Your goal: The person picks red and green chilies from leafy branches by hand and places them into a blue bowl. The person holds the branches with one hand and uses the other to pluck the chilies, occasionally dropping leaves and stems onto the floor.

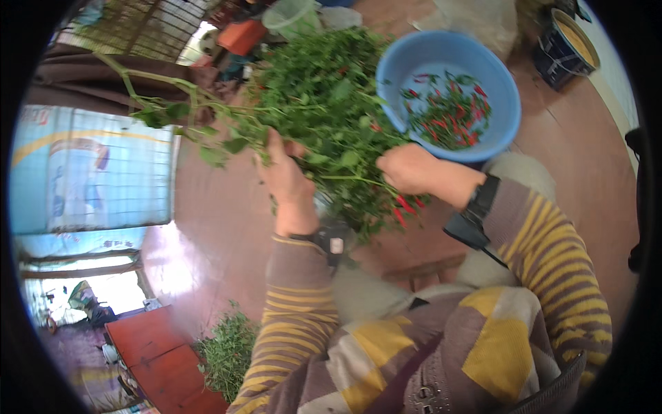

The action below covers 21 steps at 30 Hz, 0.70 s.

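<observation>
My left hand (288, 181) is wrapped round a leafy chili plant (227, 114), whose bare stems stretch out to the upper left. Beside the heap, my right hand (408, 170) is closed, fingers curled in toward the leaves; what it grips is hidden. Red chilies (403, 209) hang on green stalks just below that hand. In front of both hands spreads a big heap of green chili plants (317, 76) with a few red fruits showing. A blue basin (507, 124) stands close by on the right, holding picked red and green chilies (452, 114).
A dark bucket (555, 58) stands at the far right, near a wall. Behind the heap are a pale green plastic basket (293, 17) and a red-orange box (241, 36). More greenery (229, 352) lies at lower left beside a red table (162, 352). The floor (221, 221) is reddish tile.
</observation>
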Tool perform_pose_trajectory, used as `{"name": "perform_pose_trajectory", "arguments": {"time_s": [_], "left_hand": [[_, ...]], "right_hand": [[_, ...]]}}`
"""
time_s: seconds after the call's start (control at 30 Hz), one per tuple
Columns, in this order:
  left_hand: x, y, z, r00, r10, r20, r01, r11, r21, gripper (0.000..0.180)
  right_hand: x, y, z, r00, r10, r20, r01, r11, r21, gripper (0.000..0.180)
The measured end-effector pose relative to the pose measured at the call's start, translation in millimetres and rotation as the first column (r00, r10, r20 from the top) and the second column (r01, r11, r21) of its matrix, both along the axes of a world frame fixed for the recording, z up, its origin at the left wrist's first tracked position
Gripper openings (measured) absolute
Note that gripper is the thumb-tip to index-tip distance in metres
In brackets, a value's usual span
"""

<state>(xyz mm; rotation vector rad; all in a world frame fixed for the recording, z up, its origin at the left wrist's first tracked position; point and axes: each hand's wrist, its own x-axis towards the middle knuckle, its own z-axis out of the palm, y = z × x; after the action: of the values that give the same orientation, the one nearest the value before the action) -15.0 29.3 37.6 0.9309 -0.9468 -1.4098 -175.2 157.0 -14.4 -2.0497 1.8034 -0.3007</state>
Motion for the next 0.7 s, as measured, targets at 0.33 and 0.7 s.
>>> {"name": "perform_pose_trajectory", "arguments": {"time_s": [0.33, 0.7], "left_hand": [[12.6, -7.6, -11.7, 0.994, -0.063, -0.093, 0.065, 0.998, 0.01, 0.019], [6.5, -0.1, 5.6, 1.0, 0.01, -0.022, -0.011, 0.999, -0.037, 0.015]], "right_hand": [[-11.3, -2.0, 16.3, 0.962, -0.263, 0.076, 0.27, 0.958, -0.095, 0.016], [-16.3, -2.1, 32.1, 0.975, -0.212, 0.065, 0.221, 0.954, -0.204, 0.012]]}}
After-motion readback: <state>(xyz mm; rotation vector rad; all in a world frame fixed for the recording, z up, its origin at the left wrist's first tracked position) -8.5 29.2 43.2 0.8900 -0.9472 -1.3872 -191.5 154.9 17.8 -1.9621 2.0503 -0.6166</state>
